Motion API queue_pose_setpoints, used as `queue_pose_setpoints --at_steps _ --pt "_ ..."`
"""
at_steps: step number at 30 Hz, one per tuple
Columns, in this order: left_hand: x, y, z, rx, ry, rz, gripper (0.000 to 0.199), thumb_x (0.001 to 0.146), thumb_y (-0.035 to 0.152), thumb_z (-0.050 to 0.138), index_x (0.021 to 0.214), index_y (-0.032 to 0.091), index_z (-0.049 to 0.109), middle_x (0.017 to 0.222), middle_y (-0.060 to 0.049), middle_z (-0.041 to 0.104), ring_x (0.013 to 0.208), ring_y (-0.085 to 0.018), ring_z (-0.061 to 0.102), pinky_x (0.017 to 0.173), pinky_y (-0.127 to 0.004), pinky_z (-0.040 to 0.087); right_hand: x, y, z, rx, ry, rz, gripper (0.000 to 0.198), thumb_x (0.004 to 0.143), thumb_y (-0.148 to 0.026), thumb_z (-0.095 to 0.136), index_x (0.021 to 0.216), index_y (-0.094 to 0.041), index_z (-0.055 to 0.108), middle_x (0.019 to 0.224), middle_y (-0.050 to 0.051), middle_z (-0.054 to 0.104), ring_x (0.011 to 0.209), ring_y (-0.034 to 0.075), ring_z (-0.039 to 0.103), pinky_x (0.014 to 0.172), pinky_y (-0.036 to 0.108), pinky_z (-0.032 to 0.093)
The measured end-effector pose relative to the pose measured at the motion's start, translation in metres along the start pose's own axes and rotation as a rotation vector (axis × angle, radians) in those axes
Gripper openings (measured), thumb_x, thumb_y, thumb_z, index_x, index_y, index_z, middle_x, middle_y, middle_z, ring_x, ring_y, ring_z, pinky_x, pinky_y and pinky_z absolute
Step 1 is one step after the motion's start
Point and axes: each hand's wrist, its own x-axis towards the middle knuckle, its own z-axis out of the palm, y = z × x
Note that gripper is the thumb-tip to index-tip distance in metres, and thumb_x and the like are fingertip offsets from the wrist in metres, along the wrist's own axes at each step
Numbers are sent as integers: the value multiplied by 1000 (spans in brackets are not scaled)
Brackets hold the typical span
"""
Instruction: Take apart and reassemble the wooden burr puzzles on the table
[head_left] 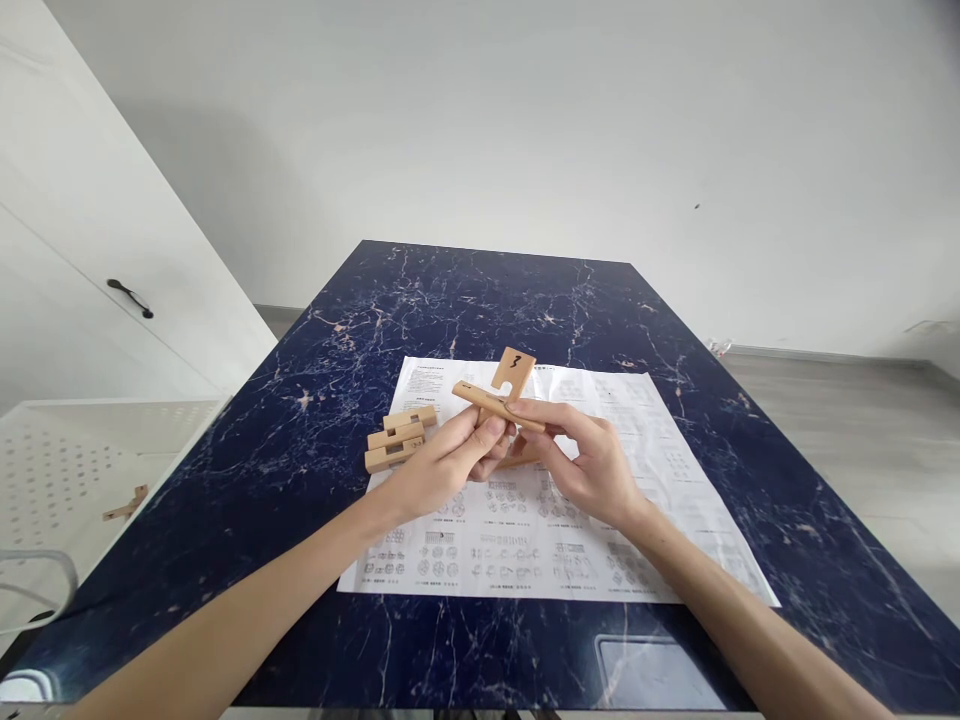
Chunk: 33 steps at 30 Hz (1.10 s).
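Above the middle of the printed sheet (675,525), two wooden pieces are held crossed: a numbered piece (517,370) with a black mark like a 3 and a rounded notch, its marked end pointing toward the sheet's far edge, and a flat bar (480,397) lying across it. The left hand (454,457), over the left half of the sheet, has its thumb and fingers closed around the lower part of this pair, apparently grasping the numbered piece, though the exact contact is hidden. The right hand (596,465), over the sheet's right half, pinches the near end of the bar between thumb and fingers. Another wooden piece (521,458) shows partly beneath the hands, low over the sheet; whether it rests there or is held, I cannot tell. Three notched blocks (396,440) lie side by side across the sheet's left edge. The likeliest trouble is the bar slipping or twisting out of line, since its far end sticks out unsupported; forcing it at a slant could jam the joint or bruise the wood. A loosened left grip could drop the pair onto the sheet, and a leftward swing of that wrist could knock the nearby blocks askew.
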Motion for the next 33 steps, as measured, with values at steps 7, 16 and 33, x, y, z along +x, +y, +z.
queue_pose_setpoints --at_steps 7,16,33 --pt "7 -6 -5 -13 221 53 34 112 53 46 102 21 52 75 6 31 57 -10 25 53 -27 25 0 1 4 -52 63 186 38 101 -23 67 138 -30 56 127 8 73 73 17 73 59 34 60" --pt "4 -10 0 122 308 67 33 112 53 46 101 22 50 73 6 35 56 -10 28 51 -27 28 -1 16 4 -238 -304 123 26 98 -39 76 117 -24 68 115 11 71 104 27 68 84 43 61" --pt "1 -7 6 400 276 104 37 112 47 43 84 23 42 66 6 41 54 -11 34 52 -28 29 -3 23 3 -220 -337 169 8 102 -28 69 108 -24 72 104 8 69 92 24 67 76 42 60"
